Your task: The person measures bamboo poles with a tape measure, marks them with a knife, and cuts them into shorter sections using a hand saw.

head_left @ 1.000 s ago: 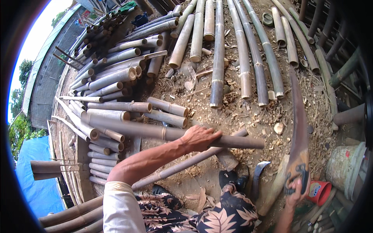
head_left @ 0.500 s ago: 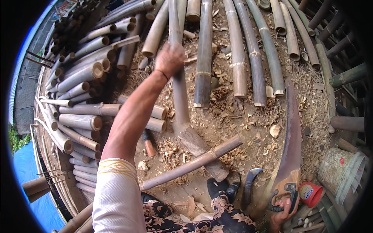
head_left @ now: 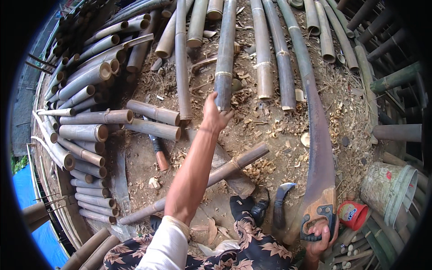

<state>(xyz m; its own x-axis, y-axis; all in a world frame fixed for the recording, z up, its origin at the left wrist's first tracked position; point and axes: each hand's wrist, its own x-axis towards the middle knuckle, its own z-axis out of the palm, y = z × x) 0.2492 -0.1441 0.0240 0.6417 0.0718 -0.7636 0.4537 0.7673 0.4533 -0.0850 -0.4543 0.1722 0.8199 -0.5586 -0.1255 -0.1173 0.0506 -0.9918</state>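
In my right hand (head_left: 321,238) is a handsaw with a wooden and black handle; its long rusty blade (head_left: 318,135) points away from me. My left hand (head_left: 217,114) reaches forward to the near end of a dark bamboo pole (head_left: 224,74) lying on the ground. Its thumb and fingers are spread around that end, not visibly closed on it. Left of it lies a thinner bamboo pole (head_left: 182,67). Nearer me, another bamboo length (head_left: 216,175) rests slantwise across a thick wooden block (head_left: 240,182).
Cut bamboo is stacked at the left (head_left: 85,132). More poles lie ahead, among them a pale one (head_left: 264,67). A curved knife (head_left: 281,204) lies by my foot, and a wooden-handled tool (head_left: 159,153) lies left. A red tub (head_left: 353,215) and a dirty white bucket (head_left: 387,189) stand right.
My left hand has let go of the thinner pole, now lying further left, and moved right to the dark pole's end. The saw stays in my right hand; the view has shifted slightly.
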